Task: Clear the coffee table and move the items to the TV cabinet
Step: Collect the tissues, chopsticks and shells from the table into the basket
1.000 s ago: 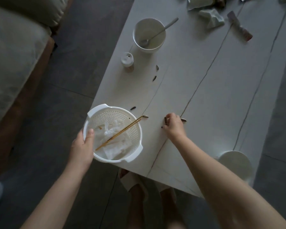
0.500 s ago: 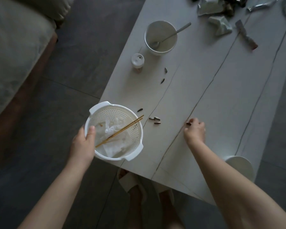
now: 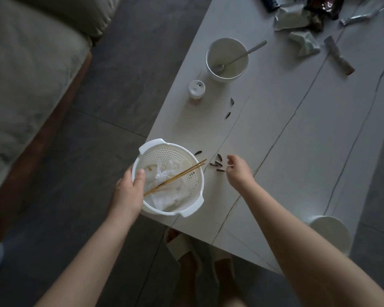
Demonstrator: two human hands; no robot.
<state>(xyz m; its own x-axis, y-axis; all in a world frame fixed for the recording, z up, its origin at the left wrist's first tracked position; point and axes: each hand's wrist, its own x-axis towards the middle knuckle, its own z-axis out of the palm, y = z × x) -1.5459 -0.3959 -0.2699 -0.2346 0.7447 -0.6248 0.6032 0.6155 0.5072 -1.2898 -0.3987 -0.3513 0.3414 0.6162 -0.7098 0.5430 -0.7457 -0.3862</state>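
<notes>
Dim room; sofa (image 3: 27, 69) far left of both hands, grey tile floor, pale coffee table (image 3: 297, 140) with dark seams. Left hand (image 3: 129, 191) grips rim of white basket (image 3: 186, 191), probably light and rigid, holding tissue and chopsticks (image 3: 175, 177). Seed shells (image 3: 217, 166), tiny and likely brittle, lie just left of right hand (image 3: 237, 171), its fingers loosely curled, empty; pinch them. Bowl (image 3: 227, 57) beyond.

Chopsticks (image 3: 175, 178) lie in the basket (image 3: 192, 209) at the desk's (image 3: 297, 151) near corner; seeds (image 3: 217, 165) just right, bowl (image 3: 227, 57) behind.

Bowl (image 3: 328, 231) part hidden by right arm (image 3: 297, 247).
</notes>
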